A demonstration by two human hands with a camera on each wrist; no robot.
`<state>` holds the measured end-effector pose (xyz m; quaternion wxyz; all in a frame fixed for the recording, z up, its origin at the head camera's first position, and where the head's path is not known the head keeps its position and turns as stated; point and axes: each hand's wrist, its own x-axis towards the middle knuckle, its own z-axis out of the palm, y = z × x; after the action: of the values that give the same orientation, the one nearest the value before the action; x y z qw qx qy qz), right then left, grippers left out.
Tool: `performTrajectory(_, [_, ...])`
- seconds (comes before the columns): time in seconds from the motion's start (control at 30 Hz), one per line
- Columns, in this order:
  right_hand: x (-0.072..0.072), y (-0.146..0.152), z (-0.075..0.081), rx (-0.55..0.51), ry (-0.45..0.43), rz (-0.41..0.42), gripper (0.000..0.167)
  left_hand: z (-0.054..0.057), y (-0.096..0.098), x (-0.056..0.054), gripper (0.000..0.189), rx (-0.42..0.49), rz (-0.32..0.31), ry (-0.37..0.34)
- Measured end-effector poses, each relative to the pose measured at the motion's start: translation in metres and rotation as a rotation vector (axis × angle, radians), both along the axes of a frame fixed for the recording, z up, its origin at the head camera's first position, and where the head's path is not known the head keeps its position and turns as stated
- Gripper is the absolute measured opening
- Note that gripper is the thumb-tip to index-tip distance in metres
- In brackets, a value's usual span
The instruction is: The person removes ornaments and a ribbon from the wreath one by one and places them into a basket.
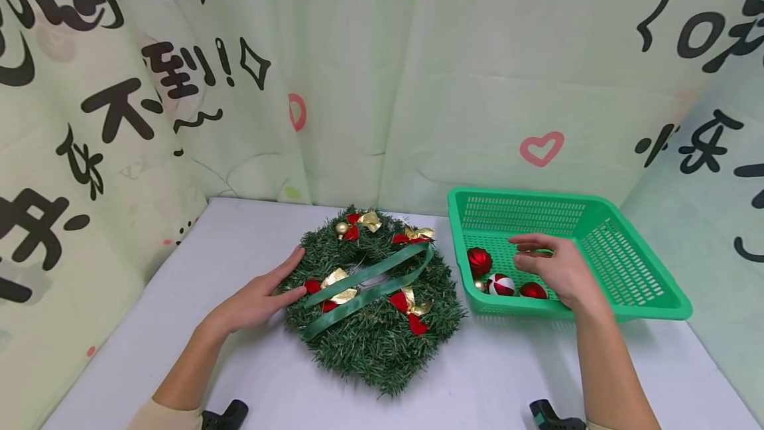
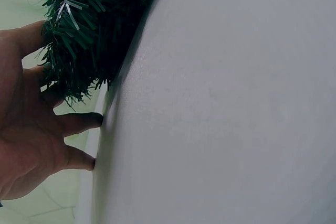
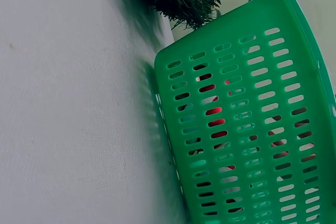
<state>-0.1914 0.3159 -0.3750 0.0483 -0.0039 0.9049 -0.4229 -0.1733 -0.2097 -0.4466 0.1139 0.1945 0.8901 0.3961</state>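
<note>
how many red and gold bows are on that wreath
4 on the wreath: a far-left bow, a far-right bow, a near-right bow and a near-left bow partly covered by green ribbon. Others could be hidden.

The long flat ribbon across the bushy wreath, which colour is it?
The ribbon is green, best seen in the head view.

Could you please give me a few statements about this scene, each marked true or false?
1. The left hand touches the wreath. True.
2. The right hand is over the basket. True.
3. In the head view, the wreath is to the right of the basket. False: it is to the left.
4. A green ribbon lies across the wreath. True.
5. Every ball in the basket is plain red. False: a red-and-white ball is among them.
</note>
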Motion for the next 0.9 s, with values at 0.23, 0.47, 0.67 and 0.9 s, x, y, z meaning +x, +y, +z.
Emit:
performTrajectory(0.23, [0.0,-0.002,-0.001,0.02,0.021,-0.007,0.048,-0.001,0.0,0.0,0.08,-0.003,-0.002,0.009])
performTrajectory(0.47, [0.001,-0.005,0.001,0.013,0.039,-0.025,0.047,-0.001,0.001,-0.001,0.08,-0.012,-0.002,0.017])
performTrajectory(0.67, [0.002,-0.009,0.003,0.007,0.066,-0.031,0.047,0.0,0.001,-0.001,0.08,-0.009,-0.002,0.013])
performTrajectory(0.9, [0.002,-0.012,0.003,-0.002,0.085,-0.021,0.046,-0.001,0.001,-0.001,0.08,-0.008,-0.003,0.012])
